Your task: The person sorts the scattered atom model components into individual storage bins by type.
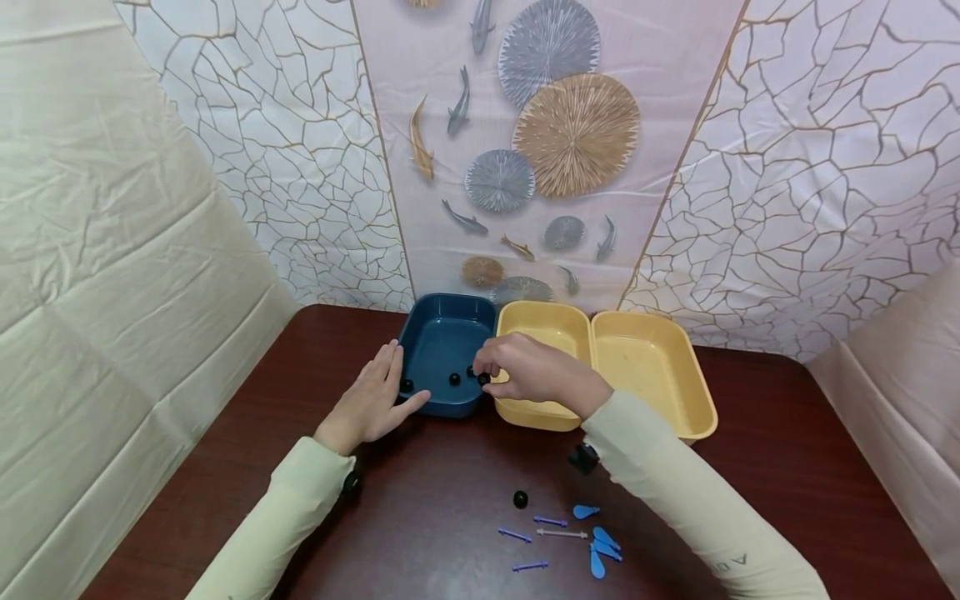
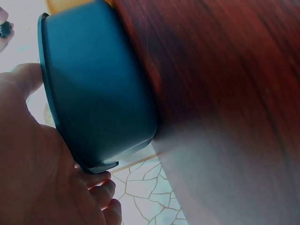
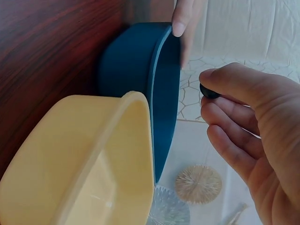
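My right hand pinches a small black ball between thumb and fingertips, raised over the seam where the blue bin meets the middle yellow bin. Inside the blue bin lie a few more black balls, one of them near its left wall. My left hand rests against that bin's left front corner, its fingers stretched along the side and the thumb over the front rim. From the left wrist view, the thumb lies across the bin's rim.
A second yellow bin stands at the right of the row. Nearer on the dark table lie one black ball, several purple sticks, a paler stick and several blue drop-shaped pieces. A patterned cloth hangs behind.
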Demonstrator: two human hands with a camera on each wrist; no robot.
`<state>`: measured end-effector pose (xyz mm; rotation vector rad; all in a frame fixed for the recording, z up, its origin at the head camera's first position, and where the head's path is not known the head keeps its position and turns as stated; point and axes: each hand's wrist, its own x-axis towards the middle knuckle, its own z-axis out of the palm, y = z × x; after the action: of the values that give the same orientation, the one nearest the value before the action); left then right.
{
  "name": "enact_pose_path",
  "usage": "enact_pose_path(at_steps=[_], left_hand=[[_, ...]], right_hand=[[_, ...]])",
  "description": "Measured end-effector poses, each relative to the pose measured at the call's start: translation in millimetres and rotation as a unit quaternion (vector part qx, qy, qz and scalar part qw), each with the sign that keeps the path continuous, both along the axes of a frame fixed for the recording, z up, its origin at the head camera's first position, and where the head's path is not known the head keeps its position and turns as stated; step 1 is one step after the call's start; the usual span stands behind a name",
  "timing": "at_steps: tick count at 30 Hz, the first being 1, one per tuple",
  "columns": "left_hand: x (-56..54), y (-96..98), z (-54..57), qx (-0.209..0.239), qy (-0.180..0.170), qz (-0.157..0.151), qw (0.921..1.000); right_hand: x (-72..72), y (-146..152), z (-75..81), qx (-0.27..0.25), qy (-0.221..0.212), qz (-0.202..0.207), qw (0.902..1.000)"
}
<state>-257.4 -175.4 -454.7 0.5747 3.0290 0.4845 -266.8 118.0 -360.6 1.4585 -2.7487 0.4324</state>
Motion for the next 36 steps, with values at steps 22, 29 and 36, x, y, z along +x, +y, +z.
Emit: enact_pose_path(at_steps=[22,29,36], left_hand=[[-2.3,0.7,-2.5,-0.008,0.000,0.000,1.0000],[-1.7,0.0,-1.0,-0.008,0.000,-0.003,1.0000],[-1.1,-0.2,-1.7,-0.008,0.002,-0.007,0.9999]], right_hand=[[-44.6,-30.3,-28.2,-0.015,-0.052,-0.050,0.9973],[-55.2,-42.9,-42.7,-0.026,-0.064,-0.051,0.9963],[-58.6,-55.1,-57.4,-0.012,-0.077,-0.066,0.9948]])
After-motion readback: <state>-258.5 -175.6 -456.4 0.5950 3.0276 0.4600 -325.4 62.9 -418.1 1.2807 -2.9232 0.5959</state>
